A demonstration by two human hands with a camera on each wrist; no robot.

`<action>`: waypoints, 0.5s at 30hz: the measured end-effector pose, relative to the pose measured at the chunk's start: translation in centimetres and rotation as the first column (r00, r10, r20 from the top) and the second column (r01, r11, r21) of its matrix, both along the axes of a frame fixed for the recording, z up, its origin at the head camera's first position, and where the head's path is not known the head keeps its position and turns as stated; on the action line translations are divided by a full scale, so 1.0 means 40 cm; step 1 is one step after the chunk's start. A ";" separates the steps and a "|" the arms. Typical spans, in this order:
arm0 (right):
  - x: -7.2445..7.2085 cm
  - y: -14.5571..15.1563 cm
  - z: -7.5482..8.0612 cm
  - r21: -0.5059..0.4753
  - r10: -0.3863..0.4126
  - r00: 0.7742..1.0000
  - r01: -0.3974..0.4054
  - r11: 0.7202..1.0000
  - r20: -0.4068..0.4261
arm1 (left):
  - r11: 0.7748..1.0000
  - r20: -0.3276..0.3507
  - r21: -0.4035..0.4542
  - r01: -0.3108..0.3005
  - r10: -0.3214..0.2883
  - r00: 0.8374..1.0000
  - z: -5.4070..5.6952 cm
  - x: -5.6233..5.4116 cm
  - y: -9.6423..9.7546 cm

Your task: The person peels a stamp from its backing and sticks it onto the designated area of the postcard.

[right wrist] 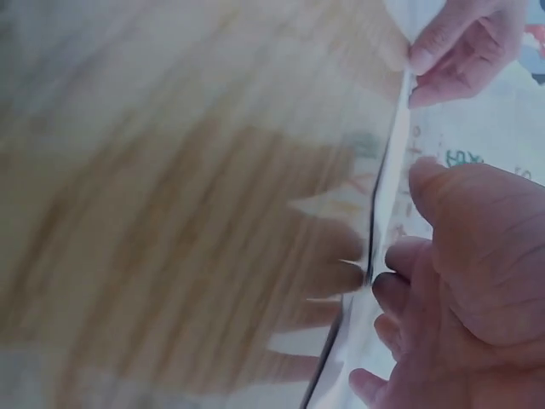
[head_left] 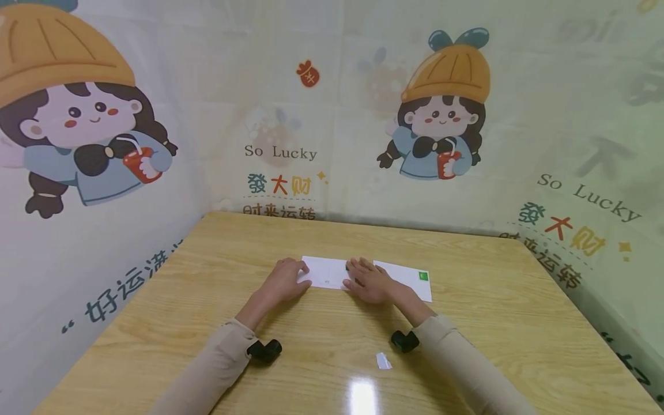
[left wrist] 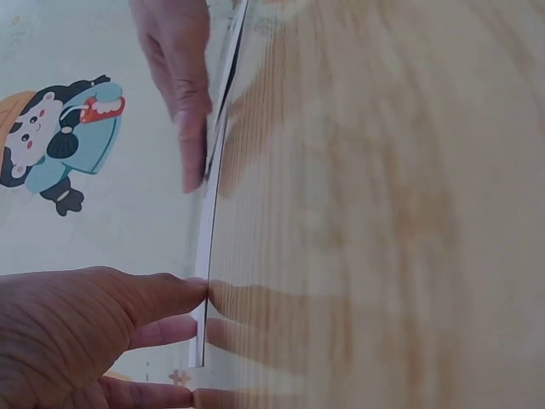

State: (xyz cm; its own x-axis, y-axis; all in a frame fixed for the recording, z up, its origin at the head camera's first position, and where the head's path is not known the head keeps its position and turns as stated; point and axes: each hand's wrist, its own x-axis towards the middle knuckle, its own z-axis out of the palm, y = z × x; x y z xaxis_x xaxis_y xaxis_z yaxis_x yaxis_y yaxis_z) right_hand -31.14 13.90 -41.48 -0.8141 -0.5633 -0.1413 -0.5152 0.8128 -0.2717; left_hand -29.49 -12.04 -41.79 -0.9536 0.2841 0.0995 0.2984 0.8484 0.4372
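A thin white paper strip (head_left: 327,272) lies flat on the table, with small faint print near its front edge. Beside it on the right lies a white envelope-like piece (head_left: 410,278) bearing a green square mark (head_left: 423,276) in its corner. My left hand (head_left: 282,280) rests at the strip's left end, thumb and fingertips on the paper. Spread fingers of my right hand (head_left: 369,280) lie across the place where the two white pieces come together, hiding it. In the right wrist view, a dark gap runs under the edge of the paper (right wrist: 393,158).
A small torn scrap of white paper (head_left: 384,361) lies nearer to me on the wooden table (head_left: 207,323). Black wrist cameras (head_left: 266,350) sit at both cuffs. A cloth printed with cartoon figures (head_left: 441,115) hangs behind the table and along its sides.
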 end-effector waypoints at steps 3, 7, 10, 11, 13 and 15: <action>0.002 0.008 0.007 -0.081 -0.012 1.000 0.011 0.997 -0.006 | 1.000 0.006 0.010 0.003 -0.003 1.000 -0.001 0.004 0.000; 0.012 0.015 0.022 -0.247 -0.026 0.999 0.017 0.969 -0.033 | 1.000 0.001 0.020 0.004 -0.004 1.000 -0.002 0.006 0.000; 0.027 0.017 0.029 -0.376 -0.055 0.998 0.039 0.926 -0.032 | 1.000 -0.002 0.026 0.003 -0.003 1.000 -0.001 0.006 -0.001; 0.034 0.017 0.030 -0.412 -0.074 0.997 0.061 0.909 -0.017 | 1.000 -0.002 0.027 0.003 -0.003 1.000 -0.001 0.005 -0.002; 0.048 0.016 0.032 -0.478 -0.120 0.993 0.115 0.871 0.021 | 1.000 -0.003 0.029 0.004 -0.004 1.000 -0.001 0.004 -0.004; 0.063 0.016 0.034 -0.536 -0.169 0.983 0.184 0.824 0.077 | 1.000 -0.008 0.028 0.002 -0.002 1.000 0.000 0.002 -0.006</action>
State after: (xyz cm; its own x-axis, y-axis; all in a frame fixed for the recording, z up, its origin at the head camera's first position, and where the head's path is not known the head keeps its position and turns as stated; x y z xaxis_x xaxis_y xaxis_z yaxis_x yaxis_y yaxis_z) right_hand -28.64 14.52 -40.10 -0.9072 -0.4032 0.1200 -0.3642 0.6097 -0.7040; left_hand -29.41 -12.28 -41.81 -0.9521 0.2833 0.1155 0.3041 0.8352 0.4583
